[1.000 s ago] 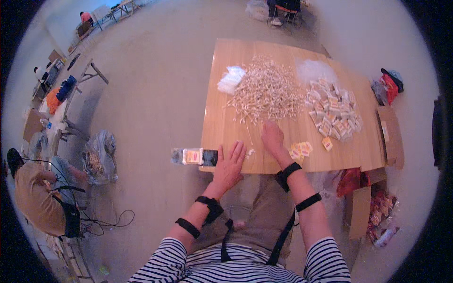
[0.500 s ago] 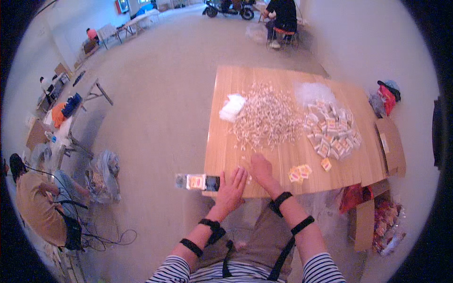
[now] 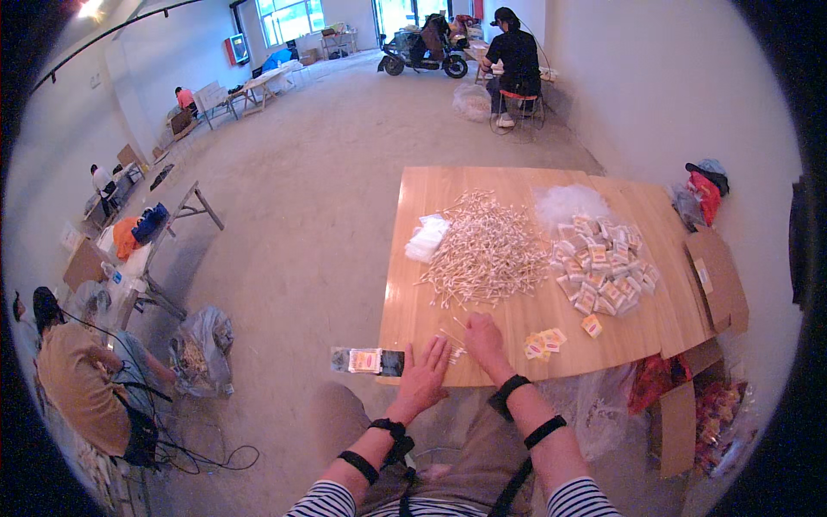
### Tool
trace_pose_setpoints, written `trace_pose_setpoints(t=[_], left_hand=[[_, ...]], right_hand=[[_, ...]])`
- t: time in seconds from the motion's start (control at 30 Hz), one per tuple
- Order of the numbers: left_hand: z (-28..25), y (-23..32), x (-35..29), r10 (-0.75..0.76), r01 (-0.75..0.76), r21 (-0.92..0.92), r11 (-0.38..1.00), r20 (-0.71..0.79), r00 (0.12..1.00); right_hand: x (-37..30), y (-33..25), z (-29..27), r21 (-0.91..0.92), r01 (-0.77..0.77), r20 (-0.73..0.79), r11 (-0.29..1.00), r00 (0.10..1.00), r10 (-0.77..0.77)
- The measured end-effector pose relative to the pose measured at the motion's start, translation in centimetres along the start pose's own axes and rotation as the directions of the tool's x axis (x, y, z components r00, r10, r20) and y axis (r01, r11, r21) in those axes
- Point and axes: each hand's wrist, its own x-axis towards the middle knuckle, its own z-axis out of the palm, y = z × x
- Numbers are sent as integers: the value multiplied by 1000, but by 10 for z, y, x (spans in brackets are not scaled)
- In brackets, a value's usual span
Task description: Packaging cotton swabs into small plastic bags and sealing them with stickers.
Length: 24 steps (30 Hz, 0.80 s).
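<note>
At the table's front edge my left hand point(image 3: 422, 377) lies flat, its fingers stretched out, beside a small packet point(image 3: 365, 361) with a yellow and white label. That packet rests on a dark strip that juts past the table's left edge. My right hand point(image 3: 486, 346) is closed just to the right, its fingers curled at thin cotton swabs point(image 3: 454, 335); the fingertips are partly hidden. A few white swab tips lie between both hands. Beyond them spreads a big loose heap of cotton swabs point(image 3: 487, 246).
Several filled packets point(image 3: 607, 267) are piled on the right of the table point(image 3: 413, 314). Yellow label cards point(image 3: 543, 345) lie near the front edge, white bags point(image 3: 426, 239) left of the heap. Cardboard boxes point(image 3: 676, 422) stand at the right; a person point(image 3: 517, 65) sits at the back.
The view has tilted up, so the table and hands sit lower in the picture. Both hands stay at the front edge, the left flat and the right closed.
</note>
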Motion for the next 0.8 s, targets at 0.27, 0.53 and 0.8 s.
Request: trace_pose_setpoints(t=[0.27,0.53,0.8], left_hand=[[13,-1,0,12,-11,16,1000,-36,999],[30,7,-7,-39,42,35,999,-86,996],[4,1,-2,-28,23,-97,995,-47,999]], right_hand=[[-21,-10,16,-47,202,23,978,979,-201],[-36,-12,14,12,365,-69,931,929,-364],[-35,-6,10,83,387,-46,918,922,-384]])
